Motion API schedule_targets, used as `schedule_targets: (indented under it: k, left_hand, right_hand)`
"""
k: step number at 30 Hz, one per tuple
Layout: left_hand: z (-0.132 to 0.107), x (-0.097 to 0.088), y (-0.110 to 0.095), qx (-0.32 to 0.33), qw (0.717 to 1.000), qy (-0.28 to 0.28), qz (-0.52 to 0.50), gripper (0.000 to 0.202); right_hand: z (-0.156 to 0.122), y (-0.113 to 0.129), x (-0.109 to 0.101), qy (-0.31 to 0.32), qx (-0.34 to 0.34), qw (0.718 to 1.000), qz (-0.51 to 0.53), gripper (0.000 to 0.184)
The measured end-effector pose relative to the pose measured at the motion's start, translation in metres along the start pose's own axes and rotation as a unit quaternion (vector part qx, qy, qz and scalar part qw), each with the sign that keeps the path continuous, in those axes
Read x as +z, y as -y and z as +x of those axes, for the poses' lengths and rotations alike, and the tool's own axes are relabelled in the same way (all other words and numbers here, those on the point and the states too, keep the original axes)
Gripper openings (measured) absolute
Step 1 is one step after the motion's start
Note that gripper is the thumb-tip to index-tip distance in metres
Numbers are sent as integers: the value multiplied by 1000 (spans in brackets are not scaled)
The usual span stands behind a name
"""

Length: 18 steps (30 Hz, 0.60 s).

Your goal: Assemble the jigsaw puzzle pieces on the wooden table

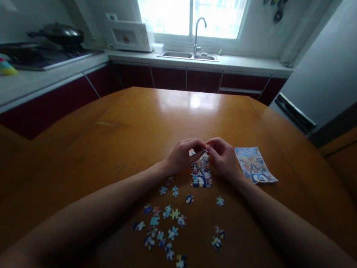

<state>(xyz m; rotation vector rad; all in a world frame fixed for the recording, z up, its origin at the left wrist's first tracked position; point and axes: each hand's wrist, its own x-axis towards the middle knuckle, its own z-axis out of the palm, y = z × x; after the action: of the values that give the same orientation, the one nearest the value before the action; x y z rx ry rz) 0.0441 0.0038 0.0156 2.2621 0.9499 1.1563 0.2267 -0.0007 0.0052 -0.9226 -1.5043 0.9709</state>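
My left hand (pixel 185 154) and my right hand (pixel 223 157) meet above the far end of a partly joined jigsaw puzzle (pixel 202 177). Between their pinched fingertips is a small jigsaw piece (pixel 203 150), mostly covered by the fingers. The joined section lies flat on the wooden table and shows a blue and white figure at its near end; the hands hide its far part. Loose jigsaw pieces (pixel 167 211) are scattered nearer to me, left of centre. A small cluster of pieces (pixel 217 238) and a single piece (pixel 220 201) lie to the right.
A printed picture sheet (pixel 255 164) lies on the table (pixel 180 115) beside my right forearm. Beyond the table are a sink (pixel 176 55) with a faucet, a white microwave (pixel 130 36), a stove with a dark wok (pixel 62 34) and a grey fridge (pixel 335 61).
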Motion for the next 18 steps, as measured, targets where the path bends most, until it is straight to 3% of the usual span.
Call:
schedule_targets:
  k: [6,11,14,18]
  left_hand:
    - [0,-6,3,35,999,20,-6,11]
    - [0,-8,4,59,998,25,-21,14]
    - [1,-7,4,28,999,13,-28,12]
    - [6,-10,7,-68,997,9,-41,9]
  right_hand:
    - [-1,1,3,-16,1,999,35,21]
    - [-3,-1,4,-39,-17,999,-5,17]
    - [-3,-5,4,-32,-31,999,-25,16]
    - [-2,-7,4,-33,-24,998,-52,18]
